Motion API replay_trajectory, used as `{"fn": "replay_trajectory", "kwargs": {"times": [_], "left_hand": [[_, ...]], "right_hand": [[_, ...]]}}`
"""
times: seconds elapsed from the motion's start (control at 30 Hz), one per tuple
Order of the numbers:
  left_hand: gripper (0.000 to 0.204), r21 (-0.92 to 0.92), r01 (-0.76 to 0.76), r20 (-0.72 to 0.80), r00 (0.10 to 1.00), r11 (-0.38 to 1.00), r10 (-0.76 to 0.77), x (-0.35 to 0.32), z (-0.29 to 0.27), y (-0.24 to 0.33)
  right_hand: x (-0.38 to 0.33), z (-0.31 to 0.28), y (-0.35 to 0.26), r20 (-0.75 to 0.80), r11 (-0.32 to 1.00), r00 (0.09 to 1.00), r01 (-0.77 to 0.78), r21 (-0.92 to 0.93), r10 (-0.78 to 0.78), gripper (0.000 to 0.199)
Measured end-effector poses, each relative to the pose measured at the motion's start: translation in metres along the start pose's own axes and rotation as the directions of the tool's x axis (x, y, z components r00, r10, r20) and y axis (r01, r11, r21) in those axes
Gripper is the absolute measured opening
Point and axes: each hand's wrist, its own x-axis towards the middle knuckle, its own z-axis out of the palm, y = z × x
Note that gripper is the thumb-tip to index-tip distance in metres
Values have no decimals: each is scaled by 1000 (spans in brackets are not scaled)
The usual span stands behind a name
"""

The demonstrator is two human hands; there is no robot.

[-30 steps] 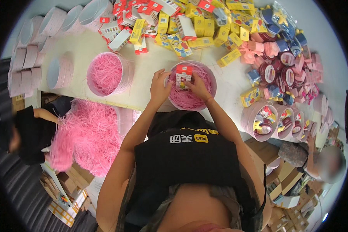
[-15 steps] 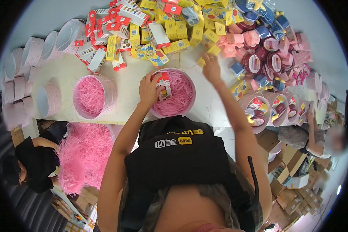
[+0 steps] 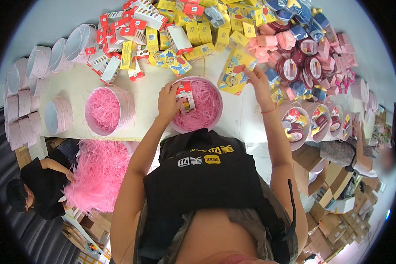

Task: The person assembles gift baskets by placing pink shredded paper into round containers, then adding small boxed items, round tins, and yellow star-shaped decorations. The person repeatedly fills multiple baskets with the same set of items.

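Observation:
In front of me stands a round pink-white box (image 3: 221,115) filled with pink shredded paper (image 3: 207,97). My left hand (image 3: 168,102) is closed on a small red-and-white carton (image 3: 185,94), which rests on the shreds at the box's left side. To the right of the box, above the table, my right hand (image 3: 260,86) pinches a flat yellow carton (image 3: 232,72) with cartoon figures on it. That carton is tilted, and its lower end hangs close to the box's rim.
Piles of red-and-white cartons (image 3: 111,72), yellow boxes (image 3: 200,33) and round dark-red tins (image 3: 290,70) line the far side. Filled round boxes (image 3: 298,143) stand at right, another with shreds (image 3: 130,110) at left. One co-worker (image 3: 39,187) is at left, another (image 3: 356,154) at right.
My right hand has drawn a yellow carton out of the far pile and moved right and nearer with it. My left hand stays on the red-and-white carton.

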Motion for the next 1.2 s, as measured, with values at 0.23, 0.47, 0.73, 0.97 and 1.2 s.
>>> {"fn": "replay_trajectory", "kwargs": {"times": [0.23, 0.47, 0.73, 0.97, 1.2], "left_hand": [[69, -56, -33, -9, 999, 998, 32, -3, -1, -8], [68, -32, 12, -7, 1000, 999, -13, -7, -1, -8], [69, -21, 7, -29, 1000, 1000, -7, -10, 1, -8], [65, -14, 24, -20, 999, 1000, -25, -9, 1, -11], [65, -4, 27, -38, 999, 1000, -27, -10, 6, -14]], "right_hand": [[-49, 62, 21, 32, 989, 999, -41, 145, 36, 46], [-94, 74, 10, 207, 844, 977, -77, 530, -41, 52], [-204, 64, -10, 425, 722, 777, 610, -326, -465, 62], [-109, 94, 23, 207, 425, 599, 733, -530, -774, 55], [-82, 94, -1, 267, 740, 876, 482, -470, -401, 43]]}}
